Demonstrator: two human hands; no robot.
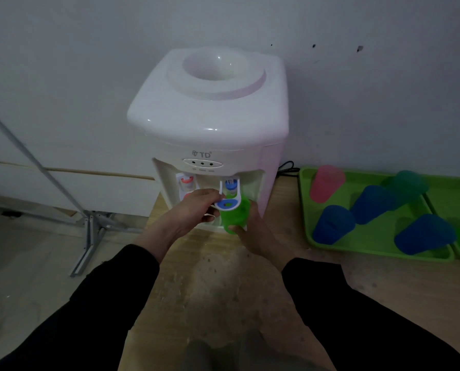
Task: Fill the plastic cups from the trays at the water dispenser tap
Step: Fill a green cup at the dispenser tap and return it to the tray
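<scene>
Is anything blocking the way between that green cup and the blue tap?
Nothing visible does. The right hand holds the green cup right beneath the blue tap, while the left hand holds its lever.

We see a white dispenser point(210, 111) with a red tap point(187, 180) and a blue-and-white tap lever point(230, 203). Our green cup point(235, 215) is bright green; the tray point(357, 245) is lime, carrying a pink cup point(326, 183), a teal cup point(408, 187) and three blue cups point(333, 224). Our sleeves point(111, 290) are black.
</scene>
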